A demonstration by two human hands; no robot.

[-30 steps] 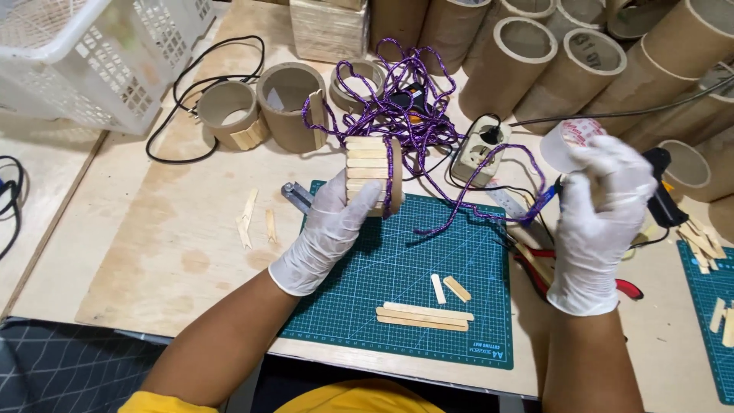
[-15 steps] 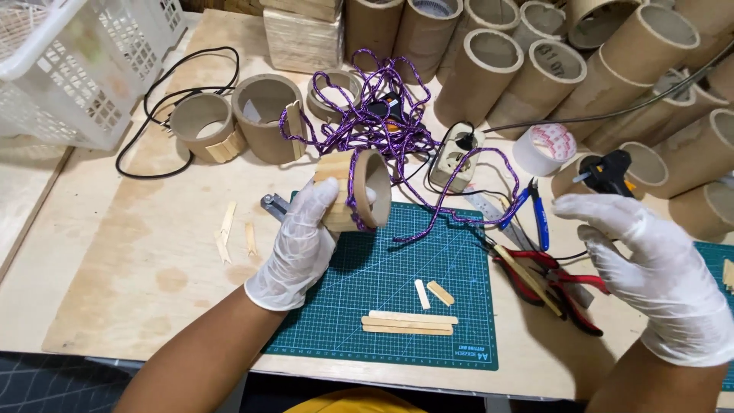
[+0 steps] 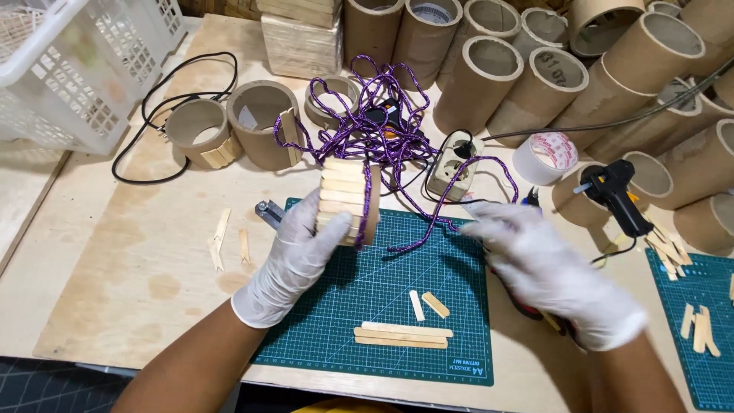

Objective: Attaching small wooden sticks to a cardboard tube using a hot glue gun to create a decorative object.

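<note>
L hand (image 3: 294,260), in a white glove, was wrapped round a short cardboard tube (image 3: 348,200) partly clad in flat wooden sticks, holding it up just above the top edge of the green mat (image 3: 382,298). Purple cord (image 3: 382,130) ran down across the tube's front and trailed onto the mat, w/ the bulk of it heaped on the tabletop (image 3: 130,260) behind. R hand (image 3: 554,271), also gloved, was blurred, hovering over the mat's right edge w/ fingers spread loosely & nothing in it. It sat near the tube but apart from it.

On the mat, near its lower edge, lay long sticks (image 3: 401,336) side by side, w/ two short bits (image 3: 427,304) just above them. More stick scraps (image 3: 222,237) lay on bare wood left of the mat. Two other short tubes (image 3: 229,134) stood at back left, each w/ a few sticks on it. A black glue gun (image 3: 615,195) rested to the right, beside a tape roll (image 3: 544,157) and a white power strip (image 3: 451,160). Tall cardboard tubes (image 3: 550,84) were stacked along the back & right. White plastic basket (image 3: 69,69) sat at far left, black cable (image 3: 153,138) looping beside it. A second green mat (image 3: 699,306) w/ sticks showed at the right edge.
</note>
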